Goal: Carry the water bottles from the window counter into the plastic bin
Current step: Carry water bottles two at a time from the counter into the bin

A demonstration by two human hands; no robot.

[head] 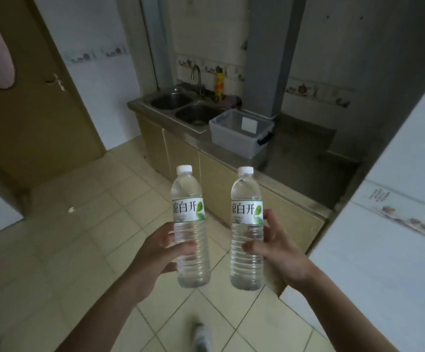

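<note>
I hold two clear water bottles upright in front of me, both with white caps and white-green labels. My left hand (155,252) grips the left water bottle (190,224) around its lower half. My right hand (277,252) grips the right water bottle (247,224) the same way. Further ahead, a grey translucent plastic bin (239,134) with no lid stands on the steel counter (295,158), just right of the sink. Its inside looks empty apart from a white label on the far wall.
A double steel sink (181,107) with a tap (196,74) lies left of the bin. A brown door (28,97) stands at the left. A white tiled wall corner (384,237) juts in on the right. Cream floor tiles (79,237) stretch between me and the counter; my shoe (202,337) shows below.
</note>
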